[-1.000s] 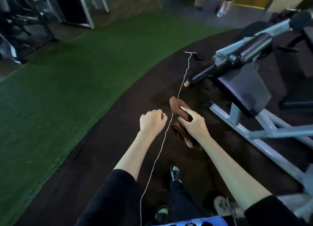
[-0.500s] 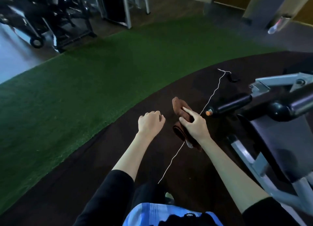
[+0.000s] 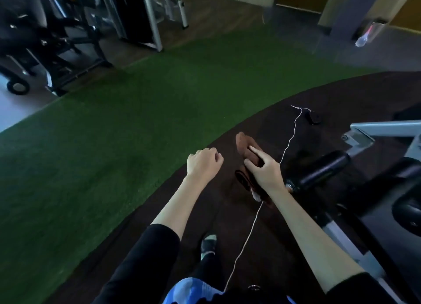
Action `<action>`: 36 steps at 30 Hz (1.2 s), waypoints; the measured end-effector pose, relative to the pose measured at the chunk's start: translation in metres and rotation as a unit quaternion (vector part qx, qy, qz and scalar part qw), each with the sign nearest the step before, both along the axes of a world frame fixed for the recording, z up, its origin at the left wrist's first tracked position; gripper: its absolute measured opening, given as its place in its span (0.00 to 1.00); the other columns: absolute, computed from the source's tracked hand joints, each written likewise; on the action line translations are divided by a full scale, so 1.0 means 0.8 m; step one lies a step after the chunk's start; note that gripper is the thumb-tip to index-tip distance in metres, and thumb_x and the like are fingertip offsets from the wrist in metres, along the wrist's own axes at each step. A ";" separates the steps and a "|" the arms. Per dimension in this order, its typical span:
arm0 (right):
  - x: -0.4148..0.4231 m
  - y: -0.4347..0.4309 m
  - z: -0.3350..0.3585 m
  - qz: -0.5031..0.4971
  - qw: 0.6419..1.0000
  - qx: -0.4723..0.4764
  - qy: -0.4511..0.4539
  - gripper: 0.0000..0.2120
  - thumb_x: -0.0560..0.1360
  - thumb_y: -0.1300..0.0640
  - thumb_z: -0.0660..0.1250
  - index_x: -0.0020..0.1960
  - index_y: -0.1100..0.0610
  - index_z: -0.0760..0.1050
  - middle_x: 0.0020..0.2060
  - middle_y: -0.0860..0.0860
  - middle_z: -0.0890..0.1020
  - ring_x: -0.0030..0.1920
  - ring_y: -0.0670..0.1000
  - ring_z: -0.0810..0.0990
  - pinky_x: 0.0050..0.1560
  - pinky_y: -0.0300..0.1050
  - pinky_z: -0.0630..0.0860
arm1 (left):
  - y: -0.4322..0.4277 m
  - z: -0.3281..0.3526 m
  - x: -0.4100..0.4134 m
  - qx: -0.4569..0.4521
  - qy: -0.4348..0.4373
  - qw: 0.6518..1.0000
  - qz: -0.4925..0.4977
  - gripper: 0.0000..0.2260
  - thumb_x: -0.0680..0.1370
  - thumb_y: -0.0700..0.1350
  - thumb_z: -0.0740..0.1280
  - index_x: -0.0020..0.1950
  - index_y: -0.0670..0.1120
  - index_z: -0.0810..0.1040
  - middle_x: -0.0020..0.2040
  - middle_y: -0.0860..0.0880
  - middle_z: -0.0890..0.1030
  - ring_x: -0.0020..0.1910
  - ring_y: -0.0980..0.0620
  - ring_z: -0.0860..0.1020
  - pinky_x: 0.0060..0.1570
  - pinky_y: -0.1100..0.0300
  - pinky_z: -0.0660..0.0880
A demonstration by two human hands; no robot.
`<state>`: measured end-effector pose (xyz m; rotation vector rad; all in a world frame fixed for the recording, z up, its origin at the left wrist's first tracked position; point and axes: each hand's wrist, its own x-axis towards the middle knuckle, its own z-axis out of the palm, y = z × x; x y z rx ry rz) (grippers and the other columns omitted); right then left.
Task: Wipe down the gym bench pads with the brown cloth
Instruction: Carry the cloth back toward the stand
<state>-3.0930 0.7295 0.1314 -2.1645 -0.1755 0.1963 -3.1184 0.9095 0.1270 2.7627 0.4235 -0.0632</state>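
right hand (image 3: 264, 170) is gripping the brown cloth (image 3: 243, 142), long axis pointing away and slightly left, left hand (image 3: 202, 164) is hovering fisted, holding nothing

The gym was dim around me, with a cool bluish cast. The brightest patch was the pale floor (image 3: 13, 112) beyond the far left corner of the green turf (image 3: 118, 148). Right of the turf the dark mat (image 3: 216, 212) swallowed detail, and the brown cloth (image 3: 245, 142) nearly merged with it. My bare forearms (image 3: 177, 203) stood out palest. The roller pad (image 3: 323, 169) carried only a faint sheen. Shadows were soft. The turf's edge bowed with the wide lens, and the machines (image 3: 57, 37) behind the turf leaned and looked smeared.
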 end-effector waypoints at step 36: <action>0.946 0.000 -0.004 -0.181 0.983 0.013 0.005 0.22 0.74 0.55 0.71 0.68 0.51 0.74 0.64 0.50 0.77 0.66 0.50 0.74 0.67 0.42 0.68 | 0.006 0.000 1.025 0.034 0.004 0.978 -0.207 0.18 0.80 0.56 0.56 0.60 0.46 0.76 0.56 0.50 0.80 0.55 0.50 0.76 0.53 0.53 0.71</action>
